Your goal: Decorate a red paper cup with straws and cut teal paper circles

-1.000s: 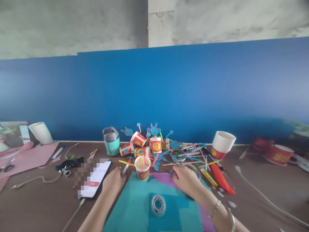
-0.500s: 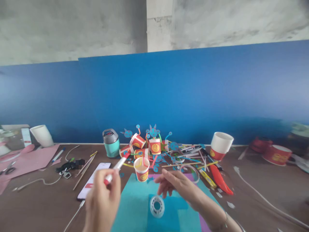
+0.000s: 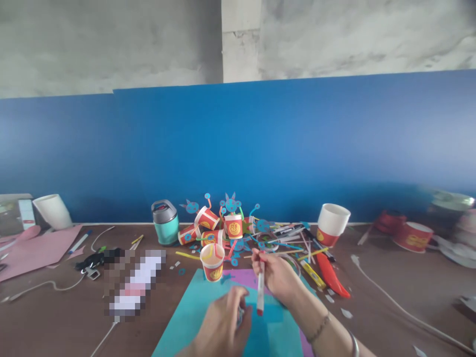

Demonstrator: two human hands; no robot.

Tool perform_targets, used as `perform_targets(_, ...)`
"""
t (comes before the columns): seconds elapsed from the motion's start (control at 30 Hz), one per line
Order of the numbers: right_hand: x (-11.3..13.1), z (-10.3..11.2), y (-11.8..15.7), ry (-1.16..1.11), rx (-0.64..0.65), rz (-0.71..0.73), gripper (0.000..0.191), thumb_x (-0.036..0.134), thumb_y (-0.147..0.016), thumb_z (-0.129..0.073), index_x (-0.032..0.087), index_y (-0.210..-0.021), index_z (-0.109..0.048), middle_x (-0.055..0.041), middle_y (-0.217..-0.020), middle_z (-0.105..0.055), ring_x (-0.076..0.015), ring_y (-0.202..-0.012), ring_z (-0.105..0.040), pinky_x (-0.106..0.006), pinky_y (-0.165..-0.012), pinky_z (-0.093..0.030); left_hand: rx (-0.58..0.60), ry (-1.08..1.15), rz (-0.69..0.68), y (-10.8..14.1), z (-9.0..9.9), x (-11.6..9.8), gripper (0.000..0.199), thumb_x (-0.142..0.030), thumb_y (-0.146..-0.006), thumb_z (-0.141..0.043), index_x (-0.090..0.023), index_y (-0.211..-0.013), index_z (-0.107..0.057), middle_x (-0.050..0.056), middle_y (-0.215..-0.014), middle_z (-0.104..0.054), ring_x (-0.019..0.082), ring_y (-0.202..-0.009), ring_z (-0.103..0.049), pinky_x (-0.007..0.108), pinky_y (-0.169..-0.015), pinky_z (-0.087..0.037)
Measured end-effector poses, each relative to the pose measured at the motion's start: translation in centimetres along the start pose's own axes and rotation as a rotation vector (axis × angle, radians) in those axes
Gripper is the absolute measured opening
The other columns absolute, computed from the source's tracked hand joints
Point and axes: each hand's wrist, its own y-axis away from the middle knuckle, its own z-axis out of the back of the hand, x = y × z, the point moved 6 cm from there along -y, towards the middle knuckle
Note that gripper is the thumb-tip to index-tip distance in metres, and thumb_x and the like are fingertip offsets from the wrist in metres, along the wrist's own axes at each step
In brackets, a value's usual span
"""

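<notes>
My right hand (image 3: 278, 275) is closed on a white marker with red ends (image 3: 261, 292), which points down over the paper. To its left, my left hand (image 3: 225, 320) curls its thumb and fingers round a small clear roll of tape (image 3: 240, 316), mostly hidden behind the fingers. Both hands are above turquoise paper (image 3: 189, 302) with a purple sheet (image 3: 241, 277) under or beside it. A red and white paper cup (image 3: 212, 263) stands upright at the paper's far edge, with coloured strips inside.
Behind the cup are several decorated paper cups (image 3: 233, 227) with blue paper heads. Pens and straws (image 3: 290, 233) lie to their right, near a yellow cutter (image 3: 313, 275), a red-orange object (image 3: 334, 277) and stacked cups (image 3: 333, 223). A turquoise flask (image 3: 165, 228) and a blurred-out phone (image 3: 137, 282) are left.
The marker has passed from my left hand to my right hand. My left hand has moved right and down to the roll of tape and curled round it.
</notes>
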Motion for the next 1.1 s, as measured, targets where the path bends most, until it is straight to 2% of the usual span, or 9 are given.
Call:
perform_targets(0.13, -0.5, 1.7, -0.7, -0.005, -0.138, 0.036, 0.024, 0.039, -0.082, -0.066, 0.02, -0.096, -0.06, 0.0043, -0.059, -0.055, -0.0094, -0.045, -0.048, -0.02, -0.042, -0.039, -0.221, 0.078, 0.147, 0.1, 3.2, 3.5, 0.02, -0.03, -0.094, -0.037, -0.021, -0.107, -0.049, 0.005, -0.081, -0.066, 0.018, -0.068, -0.063, 0.029, -0.066, -0.048)
perform_targets(0.23, -1.1, 2.0, -0.8, 0.063, -0.17, 0.031, 0.034, 0.046, -0.072, -0.074, 0.017, -0.082, -0.061, 0.0044, -0.058, -0.053, -0.0063, -0.043, -0.041, -0.018, -0.039, -0.031, -0.082, 0.121, 0.209, 0.0, 3.0, 4.9, 0.019, -0.033, -0.093, -0.04, -0.02, -0.097, -0.054, 0.001, -0.069, -0.061, 0.015, -0.059, -0.056, 0.025, -0.057, -0.042)
perform_targets(0.4, -1.3, 1.0, -0.1, 0.161, -0.138, 0.096, 0.055, 0.068, -0.06, -0.076, 0.019, -0.069, -0.052, 0.0113, -0.052, -0.034, -0.003, -0.04, -0.022, -0.017, -0.038, -0.013, 0.269, -0.043, 0.167, -0.2, 1.3, 3.9, 0.031, -0.039, -0.074, -0.069, -0.023, -0.1, -0.061, -0.001, -0.077, -0.066, 0.017, -0.068, -0.059, 0.025, -0.063, -0.041)
perform_targets(0.5, -1.4, 0.3, 0.0, 0.239, -0.137, 0.115, 0.06, 0.075, -0.061, -0.069, 0.022, -0.067, -0.044, 0.0124, -0.051, -0.031, -0.0031, -0.04, -0.018, -0.017, -0.037, -0.011, 0.332, -0.103, 0.199, 0.1, 1.1, 3.7, 0.06, -0.047, -0.061, -0.08, -0.024, -0.112, -0.058, 0.001, -0.097, -0.068, 0.023, -0.086, -0.063, 0.03, -0.075, -0.044)
perform_targets(0.6, -1.6, 0.1, -0.3, 0.294, -0.15, 0.112, 0.057, 0.076, -0.065, -0.064, 0.022, -0.072, -0.047, 0.0125, -0.05, -0.031, -0.0039, -0.04, -0.017, -0.018, -0.038, -0.011, 0.36, -0.117, 0.215, 0.5, 0.8, 3.9, 0.067, -0.048, -0.056, -0.083, -0.025, -0.113, -0.056, 0.002, -0.11, -0.066, 0.027, -0.099, -0.062, 0.034, -0.085, -0.044)
perform_targets(0.77, -2.3, 0.5, -0.6, 0.39, -0.17, 0.019, 0.055, 0.059, -0.071, -0.067, 0.022, -0.109, -0.053, 0.0129, -0.05, -0.035, -0.0059, -0.04, -0.024, -0.019, -0.04, -0.015, 0.35, -0.099, 0.187, 0.6, 0.8, 3.9, 0.049, -0.036, -0.063, -0.078, -0.024, -0.105, -0.057, 0.001, -0.108, -0.065, 0.024, -0.096, -0.061, 0.031, -0.083, -0.044)
perform_targets(0.9, -2.0, 1.6, -0.7, 0.445, -0.212, 0.135, 0.067, 0.031, -0.068, -0.063, 0.023, -0.132, -0.045, 0.0112, -0.053, -0.047, -0.009, -0.041, -0.036, -0.021, -0.042, -0.029, 0.333, -0.098, 0.208, 0.4, 1.2, 3.7, 0.04, -0.032, -0.066, -0.073, -0.024, -0.102, -0.056, 0.002, -0.105, -0.064, 0.021, -0.089, -0.061, 0.029, -0.077, -0.044)
perform_targets(0.97, -1.7, 1.9, -0.8, 0.458, -0.202, 0.202, 0.061, 0.025, -0.064, -0.059, 0.023, -0.125, -0.053, 0.0091, -0.057, -0.053, -0.0093, -0.042, -0.039, -0.023, -0.043, -0.033, 0.333, -0.092, 0.211, 0.5, 1.3, 3.6, 0.038, -0.03, -0.067, -0.071, -0.024, -0.102, -0.056, 0.002, -0.106, -0.063, 0.021, -0.089, -0.061, 0.029, -0.077, -0.044)
perform_targets(1.1, -1.3, 2.8, -1.1, 0.276, -0.22, 0.222, 0.024, 0.021, -0.06, -0.058, 0.018, -0.082, -0.069, 0.0038, -0.06, -0.058, -0.01, -0.047, -0.047, -0.023, -0.045, -0.038, 0.337, -0.085, 0.237, 0.7, 1.5, 3.6, 0.045, -0.031, -0.067, -0.071, -0.026, -0.109, -0.054, 0.002, -0.115, -0.06, 0.022, -0.094, -0.061, 0.03, -0.08, -0.045)
